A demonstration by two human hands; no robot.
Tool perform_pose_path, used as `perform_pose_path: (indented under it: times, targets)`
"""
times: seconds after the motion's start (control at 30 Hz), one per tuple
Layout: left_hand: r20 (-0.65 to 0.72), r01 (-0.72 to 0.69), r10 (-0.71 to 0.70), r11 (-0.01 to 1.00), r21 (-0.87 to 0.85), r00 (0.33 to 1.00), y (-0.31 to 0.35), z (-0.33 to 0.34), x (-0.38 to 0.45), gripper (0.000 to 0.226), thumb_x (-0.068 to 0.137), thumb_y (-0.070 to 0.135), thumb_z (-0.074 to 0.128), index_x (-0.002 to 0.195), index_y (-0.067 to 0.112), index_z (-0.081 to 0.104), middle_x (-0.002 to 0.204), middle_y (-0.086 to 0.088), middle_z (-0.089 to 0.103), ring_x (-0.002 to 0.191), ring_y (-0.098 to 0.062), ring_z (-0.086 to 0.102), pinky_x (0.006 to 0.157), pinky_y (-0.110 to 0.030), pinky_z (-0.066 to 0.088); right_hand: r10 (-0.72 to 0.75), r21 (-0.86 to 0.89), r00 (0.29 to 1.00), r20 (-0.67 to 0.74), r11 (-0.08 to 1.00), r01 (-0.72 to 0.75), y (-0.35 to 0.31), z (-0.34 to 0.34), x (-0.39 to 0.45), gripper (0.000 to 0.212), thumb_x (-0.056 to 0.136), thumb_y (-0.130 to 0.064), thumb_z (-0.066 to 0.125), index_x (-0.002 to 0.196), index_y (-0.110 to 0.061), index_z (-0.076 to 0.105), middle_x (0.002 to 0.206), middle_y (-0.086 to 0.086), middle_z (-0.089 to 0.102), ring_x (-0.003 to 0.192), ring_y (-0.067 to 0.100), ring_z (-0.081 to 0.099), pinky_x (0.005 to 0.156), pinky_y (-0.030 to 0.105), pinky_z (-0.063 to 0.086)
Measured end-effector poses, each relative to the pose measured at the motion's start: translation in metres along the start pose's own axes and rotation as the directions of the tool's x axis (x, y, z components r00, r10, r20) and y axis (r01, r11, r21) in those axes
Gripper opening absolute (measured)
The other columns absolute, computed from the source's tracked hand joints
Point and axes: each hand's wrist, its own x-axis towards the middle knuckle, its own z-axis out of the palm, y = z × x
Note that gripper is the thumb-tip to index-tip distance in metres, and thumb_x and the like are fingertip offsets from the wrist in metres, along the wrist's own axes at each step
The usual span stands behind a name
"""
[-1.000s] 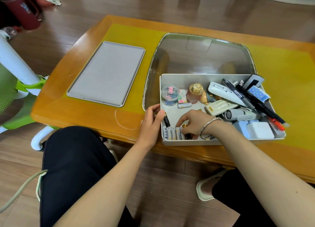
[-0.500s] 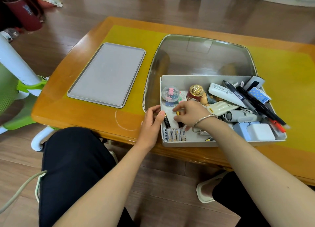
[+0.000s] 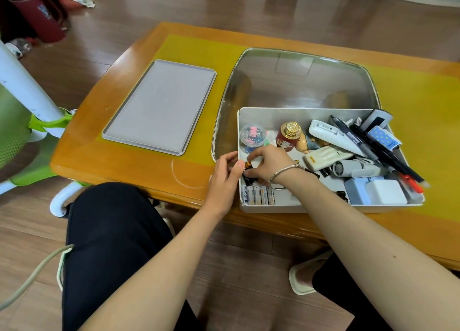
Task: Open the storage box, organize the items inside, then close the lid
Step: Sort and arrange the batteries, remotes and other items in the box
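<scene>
The white storage box (image 3: 293,207) stands open at the table's near edge. Its grey lid (image 3: 159,107) lies flat on the table to the left. My left hand (image 3: 225,179) grips the box's left wall, thumb over the rim. My right hand (image 3: 268,165), wearing a silver bracelet, reaches into the box's left end and pinches a black and gold battery (image 3: 248,172) against the left wall. Several white batteries (image 3: 258,195) lie side by side in the front left corner. Pens (image 3: 373,146), a white charger (image 3: 385,192), a clear tub of clips (image 3: 252,134) and a gold-capped bottle (image 3: 288,134) fill the rest.
The box sits partly on a glass inset (image 3: 298,82) in the orange wooden table (image 3: 139,166). A green and white chair (image 3: 22,121) stands at the left. My knees are just under the table's front edge.
My right hand has moved from the front of the box to its left wall, carrying a black and gold battery there. My left hand stays on the left wall.
</scene>
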Motion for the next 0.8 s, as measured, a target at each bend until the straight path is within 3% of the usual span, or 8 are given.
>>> perform_pose_path:
  times: [0.2,0.3,0.4,0.47,0.67,0.8]
  targets:
    - [-0.007,0.001,-0.001,1.000,0.000,1.000,0.002,0.000,0.000,0.079,0.072,0.072,0.041,0.132,0.021,0.047,0.129,0.000,0.055,0.121,-0.017,0.051,0.104,-0.049,0.041,-0.027,-0.178,0.995,-0.097,0.984,0.010,-0.007,0.006,0.002,0.038,0.074,-0.039,0.075,0.104,-0.018,0.066,0.094,0.005,0.062,0.077,0.018,0.051,0.066,0.026,0.039]
    - [-0.001,0.007,-0.007,1.000,0.001,1.000,0.001,0.000,-0.001,0.078,0.073,0.073,0.041,0.132,0.022,0.047,0.130,0.000,0.055,0.123,-0.019,0.050,0.104,-0.050,0.040,-0.016,-0.111,0.993,-0.120,0.994,0.003,-0.007,0.007,0.002,0.035,0.076,-0.039,0.073,0.104,-0.018,0.067,0.095,0.006,0.064,0.078,0.018,0.055,0.068,0.026,0.043]
    - [-0.010,-0.003,0.003,1.000,0.010,1.000,0.002,0.000,-0.001,0.074,0.074,0.073,0.040,0.129,0.024,0.048,0.129,0.003,0.055,0.121,-0.017,0.050,0.105,-0.049,0.039,-0.002,0.048,1.000,-0.005,0.999,0.002,-0.003,0.005,0.000,0.026,0.081,-0.031,0.072,0.104,-0.020,0.067,0.077,0.002,0.066,0.065,0.016,0.067,0.064,0.028,0.057]
    - [-0.016,-0.007,0.008,1.000,0.014,1.000,0.001,0.000,-0.001,0.074,0.074,0.073,0.040,0.129,0.025,0.048,0.128,0.003,0.056,0.120,-0.016,0.051,0.104,-0.049,0.039,0.037,0.141,0.999,0.029,0.989,-0.041,0.000,0.002,-0.002,0.023,0.082,-0.023,0.072,0.103,-0.021,0.066,0.069,0.000,0.064,0.057,0.014,0.068,0.059,0.027,0.058]
    - [-0.013,-0.004,0.004,1.000,0.007,1.000,0.002,0.000,-0.001,0.075,0.074,0.072,0.041,0.130,0.023,0.048,0.128,0.001,0.057,0.120,-0.018,0.052,0.102,-0.050,0.041,-0.002,0.105,0.999,0.034,0.994,-0.001,-0.001,-0.005,-0.004,0.021,0.083,-0.016,0.068,0.102,-0.021,0.070,0.076,-0.002,0.062,0.078,0.017,0.066,0.075,0.027,0.052]
    - [-0.011,0.001,-0.001,1.000,-0.004,1.000,0.002,-0.001,-0.002,0.074,0.075,0.071,0.043,0.130,0.022,0.048,0.128,0.000,0.057,0.119,-0.019,0.053,0.101,-0.051,0.042,-0.055,0.077,0.995,0.080,0.996,0.049,0.000,-0.012,-0.011,0.032,0.082,-0.014,0.067,0.113,-0.017,0.065,0.090,0.002,0.067,0.090,0.018,0.063,0.090,0.033,0.050]
